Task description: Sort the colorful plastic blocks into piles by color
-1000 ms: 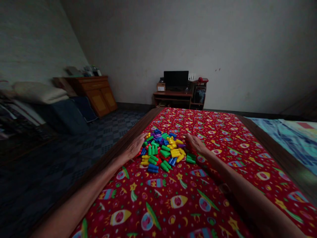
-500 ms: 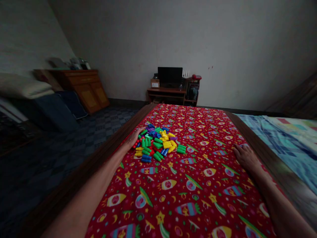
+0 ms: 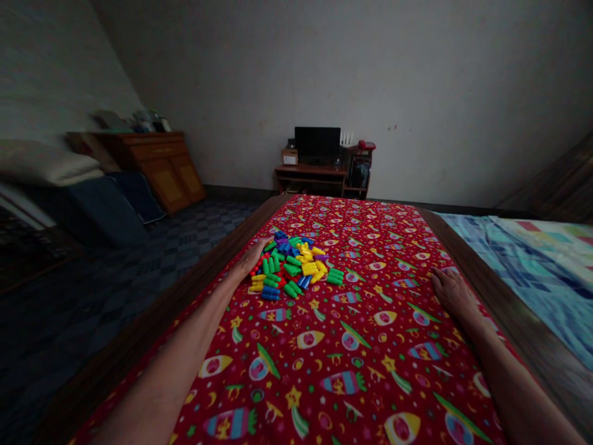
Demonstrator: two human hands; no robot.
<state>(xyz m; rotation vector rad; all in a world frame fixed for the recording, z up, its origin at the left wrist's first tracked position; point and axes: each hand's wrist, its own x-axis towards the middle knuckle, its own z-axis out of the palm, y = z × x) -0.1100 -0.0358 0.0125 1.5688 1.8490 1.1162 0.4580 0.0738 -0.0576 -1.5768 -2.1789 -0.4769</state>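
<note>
A pile of small plastic blocks point(image 3: 291, 266) in green, yellow, blue, purple and red lies on a red patterned cloth point(image 3: 352, 346) that covers a wood-edged surface. My left hand point(image 3: 250, 258) rests flat against the pile's left side, fingers stretched out and touching the blocks. My right hand point(image 3: 451, 293) lies palm down on the cloth near the right edge, well apart from the pile, with its fingers flat and nothing in it.
The dark wooden edge point(image 3: 185, 290) runs along the left. A blue patterned mattress point(image 3: 532, 259) lies to the right. A wooden cabinet point(image 3: 157, 164) stands at the left wall and a desk with a monitor point(image 3: 317, 145) at the far wall.
My right hand left the pile's right side and moved far right to lie flat on the cloth. My left hand stayed at the pile. The view shifted slightly.
</note>
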